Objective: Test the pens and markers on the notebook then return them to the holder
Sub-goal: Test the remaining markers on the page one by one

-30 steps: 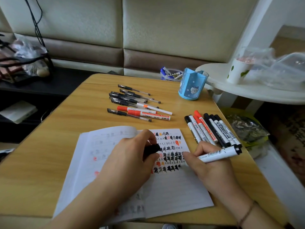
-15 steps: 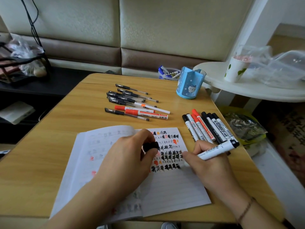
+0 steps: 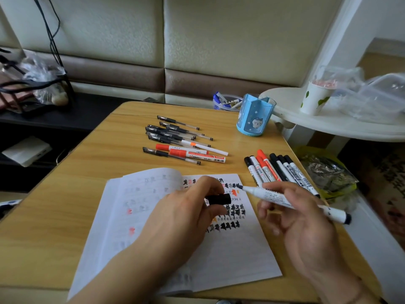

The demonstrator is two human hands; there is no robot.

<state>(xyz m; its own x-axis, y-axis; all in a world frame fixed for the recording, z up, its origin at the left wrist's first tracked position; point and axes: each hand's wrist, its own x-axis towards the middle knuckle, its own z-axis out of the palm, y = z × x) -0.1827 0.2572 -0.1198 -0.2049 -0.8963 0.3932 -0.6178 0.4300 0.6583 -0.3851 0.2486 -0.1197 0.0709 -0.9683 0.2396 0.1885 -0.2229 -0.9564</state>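
Wooden table (image 3: pixel 92 172): red marker (image 3: pixel 197 155) reads "MARKER", "WB-6801".

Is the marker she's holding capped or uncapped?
Uncapped: the marker in the right hand shows a bare tip; the left hand holds the black cap.

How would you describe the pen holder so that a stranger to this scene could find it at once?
Start at the light wooden table and look to its far right corner, beyond the row of black and red markers. There stands the pale blue plastic pen holder, upright, empty-looking, with a small cartoon animal printed on it, the only standing object on the table.
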